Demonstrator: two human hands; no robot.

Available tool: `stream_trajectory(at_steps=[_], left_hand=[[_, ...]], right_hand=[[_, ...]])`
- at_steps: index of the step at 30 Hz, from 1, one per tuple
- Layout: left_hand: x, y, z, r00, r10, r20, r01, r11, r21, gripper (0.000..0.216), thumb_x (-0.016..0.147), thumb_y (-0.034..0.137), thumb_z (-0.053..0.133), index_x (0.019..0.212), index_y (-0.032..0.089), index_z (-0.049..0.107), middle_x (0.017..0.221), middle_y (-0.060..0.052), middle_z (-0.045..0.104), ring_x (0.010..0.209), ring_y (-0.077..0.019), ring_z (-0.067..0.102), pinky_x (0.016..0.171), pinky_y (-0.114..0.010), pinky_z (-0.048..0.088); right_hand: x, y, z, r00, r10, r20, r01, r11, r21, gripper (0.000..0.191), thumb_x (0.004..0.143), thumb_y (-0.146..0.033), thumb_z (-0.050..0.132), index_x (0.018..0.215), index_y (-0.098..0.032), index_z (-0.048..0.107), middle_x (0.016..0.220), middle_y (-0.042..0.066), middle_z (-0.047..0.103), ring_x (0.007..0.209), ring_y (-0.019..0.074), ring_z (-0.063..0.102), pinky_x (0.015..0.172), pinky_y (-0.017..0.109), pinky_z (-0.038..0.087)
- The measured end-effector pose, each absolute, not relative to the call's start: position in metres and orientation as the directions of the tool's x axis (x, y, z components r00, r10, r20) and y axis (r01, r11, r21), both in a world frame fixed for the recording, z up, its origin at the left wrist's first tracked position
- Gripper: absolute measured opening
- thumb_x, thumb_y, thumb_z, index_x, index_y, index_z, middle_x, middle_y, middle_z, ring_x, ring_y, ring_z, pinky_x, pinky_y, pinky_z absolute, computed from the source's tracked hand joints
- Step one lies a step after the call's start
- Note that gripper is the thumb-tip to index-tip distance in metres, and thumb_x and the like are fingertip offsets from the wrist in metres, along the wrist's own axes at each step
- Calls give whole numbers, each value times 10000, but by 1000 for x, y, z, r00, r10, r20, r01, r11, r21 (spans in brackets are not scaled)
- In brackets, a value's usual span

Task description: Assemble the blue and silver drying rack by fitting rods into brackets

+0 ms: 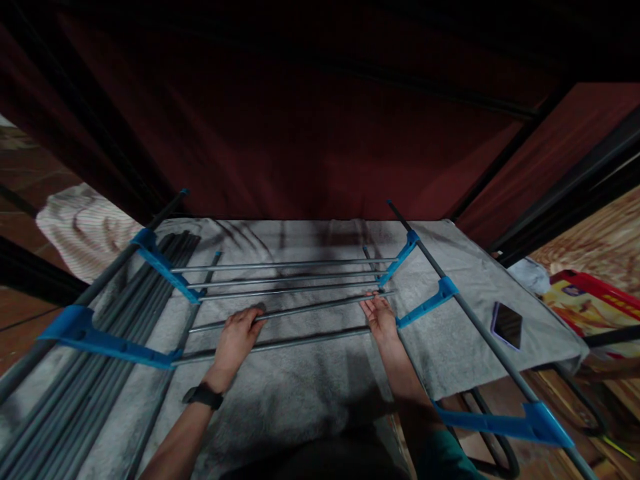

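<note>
**Gripped at Two Places**

The slim rod (310, 309) hung between blue brackets (125, 346), above grey cloth (300, 387). The left hand's (239, 335) fingers were clamped on it, the right hand's (380, 316) pinched near its right end. It looked light, stiff, probably slick; best held toward both ends.

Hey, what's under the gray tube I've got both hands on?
Beneath the gray tube, the gray blanket shows. Your left hand and right hand cover patches of it; whatever lies under the blanket there is hidden.
</note>
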State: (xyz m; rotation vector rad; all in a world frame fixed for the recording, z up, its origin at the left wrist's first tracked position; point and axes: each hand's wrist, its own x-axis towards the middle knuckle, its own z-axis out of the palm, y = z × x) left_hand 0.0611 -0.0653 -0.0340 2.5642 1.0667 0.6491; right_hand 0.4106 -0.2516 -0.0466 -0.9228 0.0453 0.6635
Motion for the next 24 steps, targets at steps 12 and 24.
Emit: stream_trajectory(at_steps=[12, 24], left_hand=[[62, -70, -29, 642, 713, 283, 587, -694, 417, 226, 984, 362, 501, 1010, 211, 667, 1045, -122, 754, 967, -313, 701, 917, -467, 528], [63, -71, -26, 634, 731, 253, 598, -671, 438, 209, 956, 374, 557, 1045, 227, 676, 1095, -104, 766, 1044, -298, 704, 961, -449, 526]], right_hand=[[409, -252, -46, 812, 485, -324, -543, 427, -723, 257, 790, -217, 815, 749, -247, 562, 821, -34, 759, 806, 139, 736, 888, 389, 638], [410, -252, -46, 816, 485, -314, -524, 393, -755, 257, 801, -278, 841, 784, -247, 587, 791, -51, 746, 738, 122, 717, 896, 396, 643]])
